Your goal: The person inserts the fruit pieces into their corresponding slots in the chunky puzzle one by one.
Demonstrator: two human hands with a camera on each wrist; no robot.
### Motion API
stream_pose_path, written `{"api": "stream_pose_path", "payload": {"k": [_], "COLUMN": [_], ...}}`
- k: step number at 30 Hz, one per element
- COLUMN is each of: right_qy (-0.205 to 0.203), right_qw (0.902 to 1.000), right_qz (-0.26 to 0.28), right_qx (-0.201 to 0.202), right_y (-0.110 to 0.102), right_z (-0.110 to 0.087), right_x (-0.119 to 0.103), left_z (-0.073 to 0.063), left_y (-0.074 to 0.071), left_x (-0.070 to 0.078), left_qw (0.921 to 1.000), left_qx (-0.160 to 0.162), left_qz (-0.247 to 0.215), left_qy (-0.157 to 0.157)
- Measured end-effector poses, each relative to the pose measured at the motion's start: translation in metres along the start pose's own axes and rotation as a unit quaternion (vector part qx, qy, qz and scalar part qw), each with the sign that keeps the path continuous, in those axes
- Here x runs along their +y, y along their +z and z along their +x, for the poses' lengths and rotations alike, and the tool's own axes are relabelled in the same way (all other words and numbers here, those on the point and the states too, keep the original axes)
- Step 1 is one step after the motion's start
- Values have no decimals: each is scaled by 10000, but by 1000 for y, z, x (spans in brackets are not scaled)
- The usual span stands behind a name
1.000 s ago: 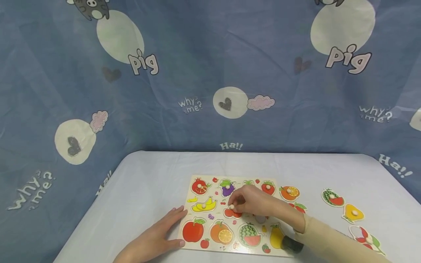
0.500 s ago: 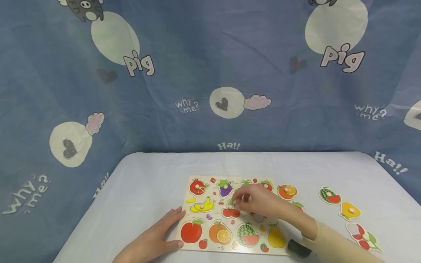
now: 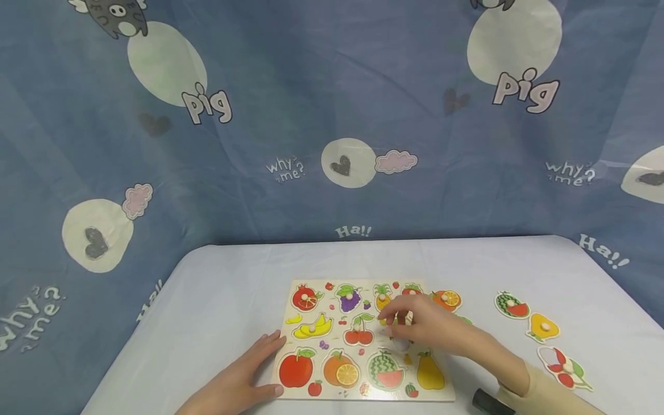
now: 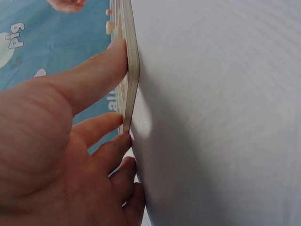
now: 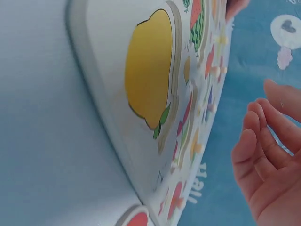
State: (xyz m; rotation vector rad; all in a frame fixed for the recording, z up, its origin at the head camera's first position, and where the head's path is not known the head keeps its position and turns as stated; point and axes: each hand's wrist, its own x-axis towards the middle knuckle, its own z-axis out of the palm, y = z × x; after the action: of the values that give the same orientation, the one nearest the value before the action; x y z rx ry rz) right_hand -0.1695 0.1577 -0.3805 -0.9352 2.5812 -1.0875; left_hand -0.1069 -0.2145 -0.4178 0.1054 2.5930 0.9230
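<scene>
A wooden fruit puzzle board (image 3: 438, 395) lies on the white table. My left hand (image 3: 241, 374) rests against its left edge, thumb and fingertips touching the side; the left wrist view shows the thumb (image 4: 101, 70) against the wooden rim. My right hand (image 3: 430, 323) hovers over the board's right half, fingers loosely bent. In the right wrist view, nothing is between the fingers of that hand (image 5: 277, 155). A cherry piece (image 3: 358, 336) with a knob sits in the middle row, left of the right hand. The yellow pear picture (image 5: 148, 70) fills the near right corner.
Right of the board lie an orange piece (image 3: 447, 298), a watermelon piece (image 3: 512, 305), a yellow piece (image 3: 543, 327) and a red-and-white leafed piece (image 3: 564, 368). A dark cylinder (image 3: 491, 402) shows beside the right sleeve. A patterned blue curtain (image 3: 290, 207) hangs behind the table.
My right hand has let go of the cherry piece's knob and moved right, uncovering the cherry and pineapple pieces. The left hand stays at the board's edge. The head view has shifted slightly.
</scene>
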Motion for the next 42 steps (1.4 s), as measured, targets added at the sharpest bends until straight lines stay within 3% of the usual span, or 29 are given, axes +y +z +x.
{"api": "stream_pose_path", "payload": {"k": [4, 11, 21, 30, 37, 42], "right_qy": [201, 162, 300, 187, -199, 203], "right_qw": [9997, 9998, 9990, 9985, 9981, 9987], "right_qz": [-63, -70, -183, -205, -278, -198], "right_qx": [80, -55, 267, 468, 515, 426], "right_y": [-6, -17, -25, -30, -34, -38], "right_z": [-11, -29, -55, -75, -89, -98], "right_x": [-1, 0, 3, 12, 23, 28], "left_z": [0, -1, -2, -1, -2, -2], "left_y": [0, 0, 1, 1, 1, 0], "left_x": [0, 0, -1, 0, 0, 0], "left_qw": [10000, 9999, 9998, 9998, 9997, 9996], "left_qx": [8, -48, -28, -4, -44, -61], "left_qz": [-18, -129, -189, -169, -221, -249], "left_qy": [-9, -55, -98, -104, -135, -128]}}
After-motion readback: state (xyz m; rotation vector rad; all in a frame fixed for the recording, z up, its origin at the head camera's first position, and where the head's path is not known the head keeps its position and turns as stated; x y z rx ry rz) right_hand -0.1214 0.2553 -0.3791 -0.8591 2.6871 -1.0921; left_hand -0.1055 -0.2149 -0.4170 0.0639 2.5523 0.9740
